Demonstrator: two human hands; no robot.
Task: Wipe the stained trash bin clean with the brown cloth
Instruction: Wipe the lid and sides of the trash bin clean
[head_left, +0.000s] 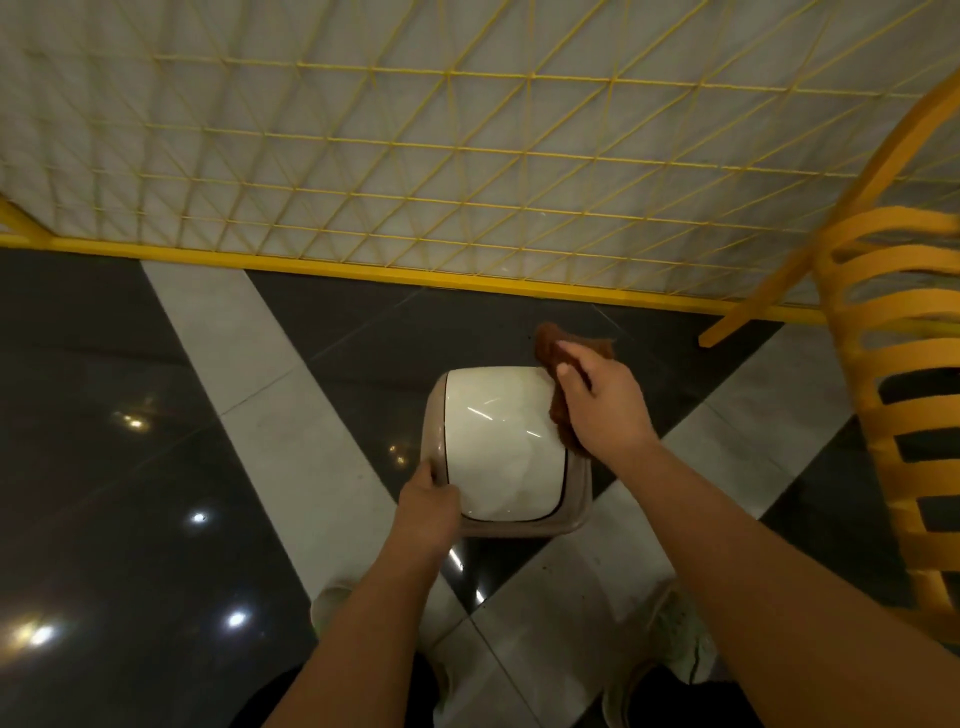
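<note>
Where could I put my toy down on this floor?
Left of the trash bin, the floor lies bare up to the yellow fence. It is crowded on the right: the right hand with the brown cloth, then the yellow chair. The left hand grips the bin's near-left rim.

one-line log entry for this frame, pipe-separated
phase: wiping | right hand: brown cloth on bin lid's right edge | left hand: steadying trash bin near-left rim | stains: cannot tell

Bare forearms with no sleeves, dark trousers (332, 696), and pale, scuffed shoes (675, 639) on the feet.
</note>
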